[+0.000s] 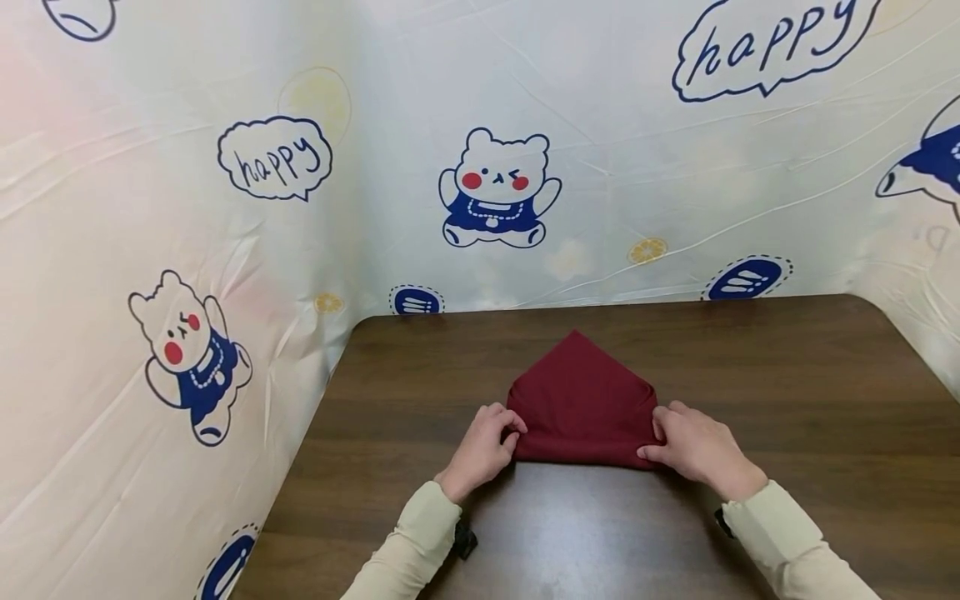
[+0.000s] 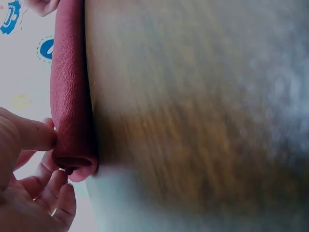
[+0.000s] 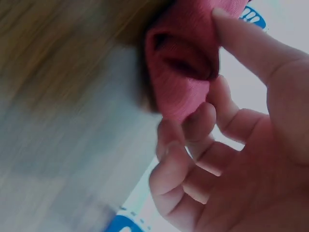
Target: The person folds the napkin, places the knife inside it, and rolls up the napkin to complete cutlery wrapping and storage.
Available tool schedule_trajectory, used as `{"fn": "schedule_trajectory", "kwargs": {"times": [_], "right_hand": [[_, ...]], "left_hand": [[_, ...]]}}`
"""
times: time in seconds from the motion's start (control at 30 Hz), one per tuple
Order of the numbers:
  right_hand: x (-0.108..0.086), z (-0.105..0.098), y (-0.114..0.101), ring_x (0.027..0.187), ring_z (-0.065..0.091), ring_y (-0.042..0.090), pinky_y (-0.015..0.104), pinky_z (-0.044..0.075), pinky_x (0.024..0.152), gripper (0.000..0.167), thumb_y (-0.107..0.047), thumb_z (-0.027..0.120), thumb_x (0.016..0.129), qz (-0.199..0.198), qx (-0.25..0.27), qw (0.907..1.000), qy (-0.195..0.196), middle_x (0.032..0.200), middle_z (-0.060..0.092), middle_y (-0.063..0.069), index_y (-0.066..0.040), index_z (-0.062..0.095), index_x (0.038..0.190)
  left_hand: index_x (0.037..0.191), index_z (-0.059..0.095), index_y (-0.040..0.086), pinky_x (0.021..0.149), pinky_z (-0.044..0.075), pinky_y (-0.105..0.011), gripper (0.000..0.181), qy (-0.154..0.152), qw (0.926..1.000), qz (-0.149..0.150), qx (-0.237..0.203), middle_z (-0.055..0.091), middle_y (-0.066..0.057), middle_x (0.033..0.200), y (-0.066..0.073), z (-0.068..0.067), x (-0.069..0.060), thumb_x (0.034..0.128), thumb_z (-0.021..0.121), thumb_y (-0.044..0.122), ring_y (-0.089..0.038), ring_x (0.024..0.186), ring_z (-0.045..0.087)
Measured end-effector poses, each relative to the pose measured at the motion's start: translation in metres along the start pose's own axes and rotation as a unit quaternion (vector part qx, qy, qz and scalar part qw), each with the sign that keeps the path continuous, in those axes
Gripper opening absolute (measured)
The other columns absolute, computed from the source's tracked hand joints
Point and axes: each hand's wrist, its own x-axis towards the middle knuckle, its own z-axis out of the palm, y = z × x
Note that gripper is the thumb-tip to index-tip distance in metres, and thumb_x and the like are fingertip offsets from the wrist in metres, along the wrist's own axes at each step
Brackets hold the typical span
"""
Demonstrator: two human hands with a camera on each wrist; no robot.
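Note:
A dark red cloth (image 1: pixel 581 400) lies on the table in the head view, folded to a point at its far side, with a thick rolled edge along its near side. My left hand (image 1: pixel 483 446) pinches the left end of that roll between thumb and fingers. At the right end, my right hand (image 1: pixel 693 446) grips the roll the same way. Through the left wrist view the rolled cloth (image 2: pixel 72 92) shows its open end beside my fingertips. Layers curl inside the roll's right end (image 3: pixel 183 94) in the right wrist view, my thumb resting on its side.
The brown wooden table (image 1: pixel 360 517) has rounded far corners and extends on both sides of the cloth. A pale curtain (image 1: pixel 390 167) printed with bears and "happy" bubbles hangs behind and to the left and right. Dark wrist-camera pieces sit under both cuffs.

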Motion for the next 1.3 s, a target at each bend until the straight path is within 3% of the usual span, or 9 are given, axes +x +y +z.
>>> {"fn": "schedule_trajectory", "kwargs": {"times": [0.1,0.17,0.27,0.47,0.77,1.0,1.3], "right_hand": [[0.000,0.005,-0.008,0.069,0.045,0.016,0.031,0.038,0.056,0.028,-0.020,0.078,0.077,-0.079,-0.024,0.9954,0.048,0.076,0.046,-0.003,-0.018,0.050,0.074],[0.000,0.009,-0.013,0.069,0.046,0.015,0.029,0.040,0.058,0.024,-0.006,0.073,0.077,-0.136,-0.041,0.9866,0.081,0.076,0.046,-0.004,-0.018,0.052,0.075],[-0.001,0.015,-0.021,0.063,0.045,0.012,0.026,0.041,0.057,0.025,0.007,0.063,0.076,-0.176,-0.045,0.9770,0.111,0.072,0.044,-0.005,-0.016,0.054,0.073],[-0.003,0.017,-0.027,0.057,0.044,0.013,0.026,0.041,0.053,0.024,0.009,0.061,0.074,-0.178,-0.044,0.9746,0.128,0.068,0.045,-0.004,-0.014,0.056,0.069],[-0.004,0.017,-0.025,0.064,0.049,0.018,0.030,0.046,0.058,0.023,0.000,0.078,0.064,-0.186,-0.070,0.9723,0.123,0.069,0.049,-0.002,-0.012,0.059,0.070],[-0.004,0.024,-0.025,0.066,0.046,0.019,0.031,0.045,0.063,0.022,0.008,0.071,0.064,-0.199,-0.097,0.9662,0.132,0.069,0.051,0.002,-0.008,0.059,0.073],[-0.005,0.028,-0.023,0.065,0.045,0.020,0.031,0.043,0.060,0.025,0.010,0.068,0.065,-0.197,-0.102,0.9602,0.169,0.069,0.051,0.002,-0.008,0.053,0.072]], "left_hand": [[0.090,0.071,0.016,0.076,0.046,-0.027,0.019,0.014,0.9976,0.044,0.052,0.061,0.002,0.089,0.004,0.001,0.000,0.0860,0.062,0.000,-0.015,0.083,0.051],[0.092,0.073,0.014,0.076,0.048,-0.027,0.021,0.015,0.9935,0.073,0.086,0.061,0.001,0.089,0.007,0.001,0.000,0.0864,0.061,-0.001,-0.016,0.083,0.053],[0.095,0.075,0.012,0.076,0.051,-0.025,0.019,0.008,0.9854,0.101,0.137,0.061,0.001,0.089,0.013,0.000,-0.002,0.0874,0.062,0.000,-0.015,0.084,0.056],[0.097,0.074,0.013,0.075,0.051,-0.023,0.012,-0.001,0.9695,0.125,0.211,0.064,0.002,0.088,0.017,-0.001,-0.005,0.0875,0.067,0.013,-0.013,0.081,0.058],[0.093,0.074,0.017,0.070,0.047,-0.023,0.015,-0.019,0.9510,0.136,0.277,0.061,0.003,0.083,0.025,-0.003,-0.006,0.0858,0.073,0.029,-0.013,0.078,0.053],[0.098,0.073,0.016,0.070,0.047,-0.025,0.017,-0.023,0.9385,0.137,0.316,0.062,0.002,0.085,0.025,-0.001,-0.007,0.0822,0.076,0.021,-0.015,0.080,0.054],[0.086,0.070,0.014,0.069,0.047,-0.026,0.007,-0.010,0.9324,0.133,0.336,0.059,0.000,0.081,0.027,0.001,-0.006,0.0814,0.073,0.010,-0.018,0.079,0.053]]}}
